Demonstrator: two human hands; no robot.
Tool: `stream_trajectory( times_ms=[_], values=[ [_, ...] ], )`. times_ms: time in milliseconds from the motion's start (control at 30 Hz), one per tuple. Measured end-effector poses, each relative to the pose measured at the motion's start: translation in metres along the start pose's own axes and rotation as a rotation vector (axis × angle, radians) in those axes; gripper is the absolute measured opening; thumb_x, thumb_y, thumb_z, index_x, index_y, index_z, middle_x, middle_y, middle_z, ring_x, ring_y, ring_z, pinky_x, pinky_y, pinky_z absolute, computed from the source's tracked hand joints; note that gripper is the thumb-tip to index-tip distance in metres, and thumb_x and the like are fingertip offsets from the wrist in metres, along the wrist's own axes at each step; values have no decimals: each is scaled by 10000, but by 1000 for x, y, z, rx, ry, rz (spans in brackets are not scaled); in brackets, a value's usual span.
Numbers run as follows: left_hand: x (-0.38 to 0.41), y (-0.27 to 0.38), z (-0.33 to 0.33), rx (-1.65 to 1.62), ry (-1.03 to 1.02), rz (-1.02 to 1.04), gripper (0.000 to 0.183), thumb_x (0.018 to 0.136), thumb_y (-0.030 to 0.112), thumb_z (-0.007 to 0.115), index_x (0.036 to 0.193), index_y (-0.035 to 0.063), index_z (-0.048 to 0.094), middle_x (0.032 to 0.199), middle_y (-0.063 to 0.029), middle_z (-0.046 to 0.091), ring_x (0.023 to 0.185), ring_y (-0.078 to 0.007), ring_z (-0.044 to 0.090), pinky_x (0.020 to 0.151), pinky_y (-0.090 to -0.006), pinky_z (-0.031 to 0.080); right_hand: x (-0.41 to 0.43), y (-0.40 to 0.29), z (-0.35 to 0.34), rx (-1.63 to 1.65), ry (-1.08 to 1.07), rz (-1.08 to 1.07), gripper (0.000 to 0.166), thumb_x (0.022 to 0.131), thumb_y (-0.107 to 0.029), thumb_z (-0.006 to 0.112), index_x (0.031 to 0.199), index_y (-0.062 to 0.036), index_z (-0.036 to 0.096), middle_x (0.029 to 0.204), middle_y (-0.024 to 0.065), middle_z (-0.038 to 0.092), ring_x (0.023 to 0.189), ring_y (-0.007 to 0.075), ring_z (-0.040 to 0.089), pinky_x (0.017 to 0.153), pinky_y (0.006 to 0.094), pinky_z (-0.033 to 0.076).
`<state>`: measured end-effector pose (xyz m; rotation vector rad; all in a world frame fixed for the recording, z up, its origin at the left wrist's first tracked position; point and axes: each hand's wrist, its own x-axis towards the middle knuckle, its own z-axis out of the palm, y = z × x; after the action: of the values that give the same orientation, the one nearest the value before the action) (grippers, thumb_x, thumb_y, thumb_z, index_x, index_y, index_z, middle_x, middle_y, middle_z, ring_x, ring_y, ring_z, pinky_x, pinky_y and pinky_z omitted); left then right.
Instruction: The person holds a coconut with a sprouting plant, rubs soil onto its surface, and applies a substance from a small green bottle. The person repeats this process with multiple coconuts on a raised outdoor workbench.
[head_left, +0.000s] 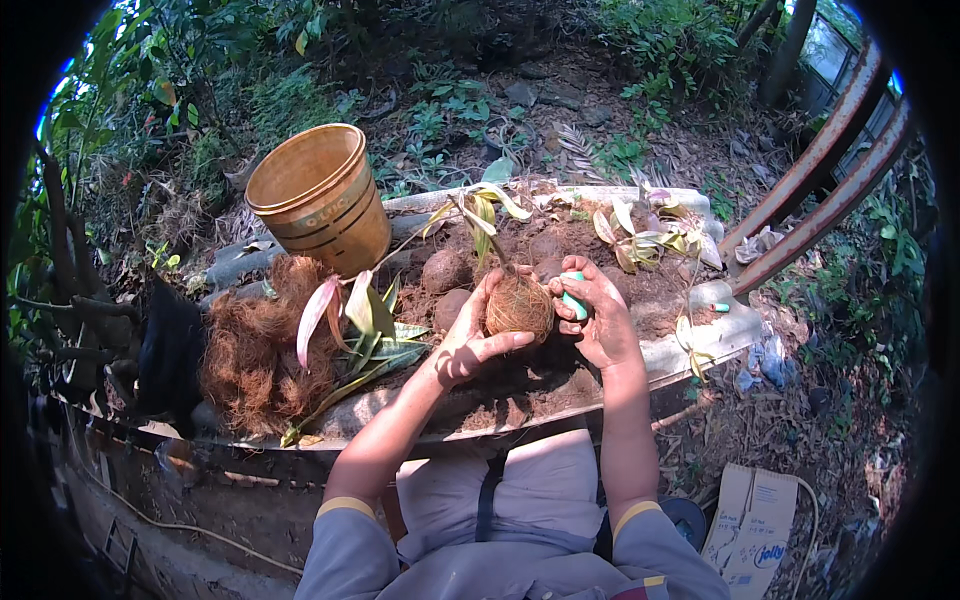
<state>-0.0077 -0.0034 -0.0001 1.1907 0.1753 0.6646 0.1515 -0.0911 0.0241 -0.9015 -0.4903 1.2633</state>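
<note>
My left hand (471, 341) holds a round root ball wrapped in coir fibre and thread (520, 309), its fingers behind it and its thumb across the front. A plant stem (502, 253) with pale, drooping leaves rises from the top of the ball. Just right of the ball, my right hand (609, 322) grips a small green spool of thread (574, 296). Whether a strand runs from spool to ball is too fine to see. Behind my left hand, round brown balls (446, 271) rest on dark soil (409, 300).
Loose coconut fibre (255, 367) is heaped at left beside striped green leaves (379, 352). A yellow-brown plastic bucket (322, 206) stands behind it. Wilted cuttings (637, 244) lie at right on the corrugated sheet (724, 341). Rusty metal bars (821, 165) lean at the far right.
</note>
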Motion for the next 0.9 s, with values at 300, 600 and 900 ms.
stream_trajectory(
  times_ms=[300,600,900],
  values=[
    [-6,-3,-5,200,-72,-126,824,705,146,750,1345,-6,252,1240,-141,473,1148,-224,486,983,-365,388,-11,-31,14,-186,39,-95,165,831,-82,593,977,-66,517,753,-16,488,573,46,488,425,169,330],
    [-7,-1,-2,242,-7,-99,848,730,141,743,1371,8,205,1320,-129,383,1203,-195,409,1000,-350,359,-40,7,38,-520,-85,-316,156,887,-78,531,1037,-50,500,818,4,484,697,37,472,568,183,399],
    [-6,-27,-16,220,213,-74,702,758,199,707,1324,-5,346,1259,-124,464,1154,-194,447,980,-348,351,-51,6,39,-209,-61,-298,192,864,-29,533,1041,-51,461,847,26,496,731,83,531,555,226,449]
  ],
)
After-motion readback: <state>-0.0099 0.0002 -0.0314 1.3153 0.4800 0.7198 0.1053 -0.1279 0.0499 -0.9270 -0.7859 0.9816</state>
